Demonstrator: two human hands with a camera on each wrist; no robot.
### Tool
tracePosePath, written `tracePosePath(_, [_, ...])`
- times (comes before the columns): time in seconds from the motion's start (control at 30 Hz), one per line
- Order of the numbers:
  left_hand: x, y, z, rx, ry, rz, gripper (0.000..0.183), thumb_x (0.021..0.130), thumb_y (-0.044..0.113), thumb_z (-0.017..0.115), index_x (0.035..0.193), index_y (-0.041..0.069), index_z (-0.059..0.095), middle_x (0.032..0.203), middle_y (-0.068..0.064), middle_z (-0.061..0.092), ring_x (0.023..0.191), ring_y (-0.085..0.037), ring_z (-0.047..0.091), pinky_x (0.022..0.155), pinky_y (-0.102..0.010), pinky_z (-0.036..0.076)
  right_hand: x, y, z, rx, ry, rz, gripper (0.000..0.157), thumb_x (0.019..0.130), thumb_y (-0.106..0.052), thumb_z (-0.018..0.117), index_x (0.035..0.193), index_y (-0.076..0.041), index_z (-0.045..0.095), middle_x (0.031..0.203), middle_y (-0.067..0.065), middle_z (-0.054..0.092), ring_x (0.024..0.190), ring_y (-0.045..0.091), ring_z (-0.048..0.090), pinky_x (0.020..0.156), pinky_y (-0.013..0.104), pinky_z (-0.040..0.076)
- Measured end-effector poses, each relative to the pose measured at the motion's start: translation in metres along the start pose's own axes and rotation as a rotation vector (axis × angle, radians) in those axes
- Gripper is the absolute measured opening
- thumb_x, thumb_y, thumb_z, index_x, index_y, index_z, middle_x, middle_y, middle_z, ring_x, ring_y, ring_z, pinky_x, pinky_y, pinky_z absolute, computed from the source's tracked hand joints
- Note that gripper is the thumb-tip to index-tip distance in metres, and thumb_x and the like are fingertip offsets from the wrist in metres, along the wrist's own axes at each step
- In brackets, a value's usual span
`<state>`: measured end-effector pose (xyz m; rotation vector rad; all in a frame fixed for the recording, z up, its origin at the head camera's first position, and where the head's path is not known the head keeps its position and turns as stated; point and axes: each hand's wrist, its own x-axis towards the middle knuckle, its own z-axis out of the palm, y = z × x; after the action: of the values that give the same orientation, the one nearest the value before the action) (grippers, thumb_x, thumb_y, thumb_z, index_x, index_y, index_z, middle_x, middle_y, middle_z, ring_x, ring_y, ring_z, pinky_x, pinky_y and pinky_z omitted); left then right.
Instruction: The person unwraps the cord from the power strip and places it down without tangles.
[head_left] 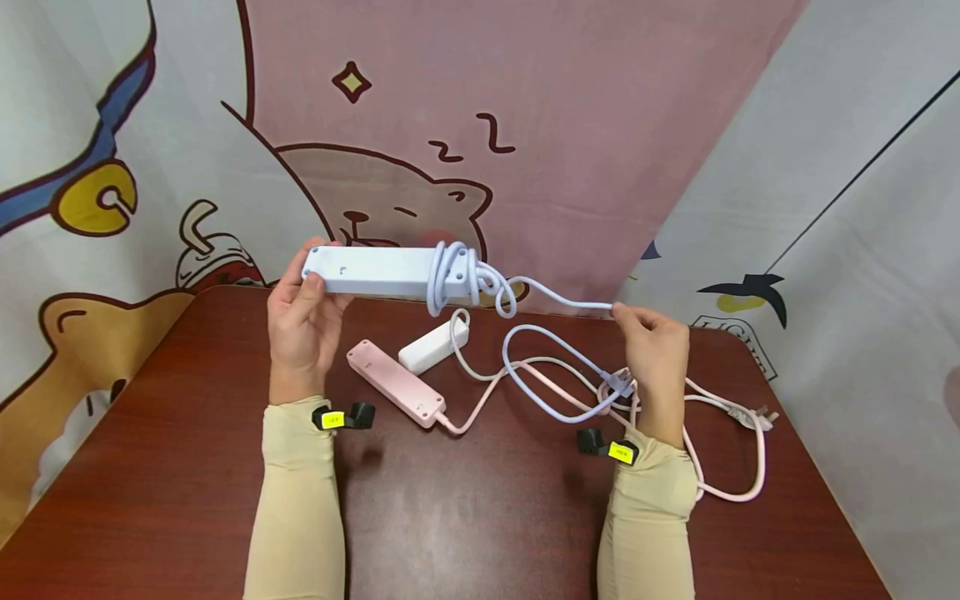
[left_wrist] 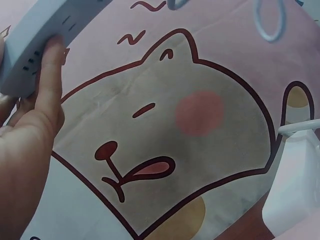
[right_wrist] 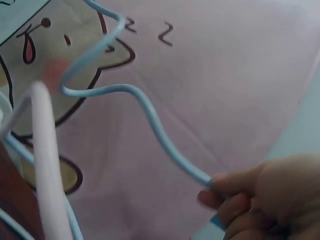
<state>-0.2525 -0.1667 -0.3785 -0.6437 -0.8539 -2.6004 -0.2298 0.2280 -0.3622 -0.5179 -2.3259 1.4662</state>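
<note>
A pale blue power strip (head_left: 375, 271) is held up above the far side of the table by my left hand (head_left: 303, 325), which grips its left end with the thumb in front. Several turns of blue cord (head_left: 437, 283) wrap round the strip's right end, with more loose loops beside it. From there the cord runs right to my right hand (head_left: 656, 350), whose thumb and fingers pinch it. In the right wrist view the pinched cord (right_wrist: 160, 132) curves slackly. A further blue cord loop (head_left: 551, 412) hangs left of the right hand, near a bluish plug (head_left: 618, 383).
On the brown table (head_left: 450, 517) lie a pink power strip (head_left: 397, 383) and a smaller white power strip (head_left: 431, 348). Their pink and white cords cross and tangle toward the right, around the right forearm. A white plug (head_left: 753, 418) lies at right. A printed curtain (head_left: 585, 125) hangs behind.
</note>
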Motion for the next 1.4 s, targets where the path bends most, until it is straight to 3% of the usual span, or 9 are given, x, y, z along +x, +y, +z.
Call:
tracePosePath(0.13, [0.001, -0.001, 0.0, 0.019, 0.081, 0.03, 0.043, 0.095, 0.003, 0.068, 0.134, -0.009, 0.055, 0.119, -0.017, 0.07, 0.098, -0.022, 0.072, 0.087, -0.035, 0.062, 0.004, 0.012, -0.009, -0.215, -0.121, 0.056, 0.045, 0.1, -0.04, 0.061, 0.12, -0.003, 0.074, 0.126, 0.017, 0.07, 0.114, 0.027, 0.06, 0.094, 0.036, 0.046])
tracePosePath(0.3, [0.002, -0.002, -0.001, 0.066, 0.137, 0.038, 0.044, 0.093, 0.005, 0.071, 0.133, -0.007, 0.057, 0.119, -0.016, 0.07, 0.099, -0.021, 0.071, 0.087, -0.035, 0.062, 0.011, 0.024, -0.02, -0.335, -0.239, 0.145, 0.045, 0.102, -0.039, 0.057, 0.115, 0.001, 0.073, 0.074, -0.001, 0.069, 0.072, 0.014, 0.058, 0.065, 0.027, 0.045])
tracePosePath(0.4, [0.002, -0.002, -0.001, 0.101, 0.16, 0.04, 0.044, 0.093, 0.007, 0.072, 0.133, -0.005, 0.058, 0.12, -0.014, 0.07, 0.101, -0.02, 0.071, 0.086, -0.034, 0.062, 0.015, 0.03, -0.025, -0.332, -0.28, 0.189, 0.043, 0.103, -0.034, 0.056, 0.118, 0.003, 0.069, 0.06, -0.015, 0.056, 0.056, 0.006, 0.051, 0.056, 0.025, 0.044])
tracePosePath(0.6, [0.004, -0.002, 0.0, 0.123, 0.176, 0.038, 0.044, 0.094, 0.003, 0.069, 0.134, -0.008, 0.056, 0.119, -0.014, 0.069, 0.099, -0.02, 0.07, 0.085, -0.034, 0.063, 0.014, 0.034, -0.03, -0.281, -0.322, 0.217, 0.036, 0.104, -0.019, 0.054, 0.13, 0.005, 0.061, 0.067, -0.011, 0.061, 0.058, 0.003, 0.054, 0.055, 0.022, 0.047])
tracePosePath(0.73, [0.004, -0.005, 0.002, 0.144, 0.144, 0.025, 0.047, 0.095, 0.004, 0.068, 0.136, -0.011, 0.052, 0.12, -0.014, 0.069, 0.097, -0.018, 0.07, 0.083, -0.033, 0.063, 0.012, 0.03, -0.025, -0.243, -0.397, 0.187, 0.034, 0.104, -0.01, 0.051, 0.132, 0.009, 0.057, 0.076, -0.004, 0.067, 0.066, 0.003, 0.059, 0.059, 0.02, 0.05])
tracePosePath(0.97, [0.001, -0.008, 0.004, 0.15, 0.126, 0.007, 0.052, 0.093, 0.008, 0.071, 0.137, -0.012, 0.052, 0.124, -0.016, 0.067, 0.099, -0.018, 0.07, 0.084, -0.033, 0.063, 0.009, 0.029, -0.013, -0.384, -0.523, 0.116, 0.034, 0.099, -0.005, 0.053, 0.129, 0.01, 0.061, 0.084, 0.009, 0.071, 0.071, 0.01, 0.062, 0.063, 0.022, 0.05])
tracePosePath(1.03, [0.001, -0.009, 0.004, 0.149, 0.117, 0.0, 0.048, 0.093, 0.008, 0.071, 0.135, -0.009, 0.055, 0.125, -0.015, 0.067, 0.101, -0.018, 0.07, 0.086, -0.033, 0.062, 0.008, 0.028, -0.011, -0.436, -0.56, 0.088, 0.034, 0.098, -0.006, 0.054, 0.128, 0.009, 0.062, 0.087, 0.013, 0.071, 0.076, 0.017, 0.064, 0.066, 0.026, 0.051])
tracePosePath(1.2, [0.001, -0.01, 0.006, 0.114, 0.088, -0.014, 0.046, 0.094, 0.008, 0.07, 0.135, -0.006, 0.056, 0.124, -0.014, 0.068, 0.103, -0.018, 0.07, 0.088, -0.034, 0.062, 0.004, 0.014, -0.007, -0.568, -0.61, -0.041, 0.039, 0.103, -0.026, 0.054, 0.13, 0.001, 0.064, 0.123, 0.024, 0.067, 0.113, 0.037, 0.063, 0.092, 0.048, 0.052])
tracePosePath(1.4, [0.001, -0.012, 0.006, 0.105, 0.068, -0.013, 0.047, 0.095, 0.008, 0.069, 0.136, -0.008, 0.053, 0.125, -0.015, 0.067, 0.104, -0.019, 0.07, 0.087, -0.034, 0.062, -0.011, -0.01, 0.01, -0.432, -0.632, -0.244, 0.039, 0.104, -0.032, 0.055, 0.134, -0.007, 0.064, 0.136, 0.018, 0.066, 0.129, 0.037, 0.059, 0.108, 0.055, 0.045])
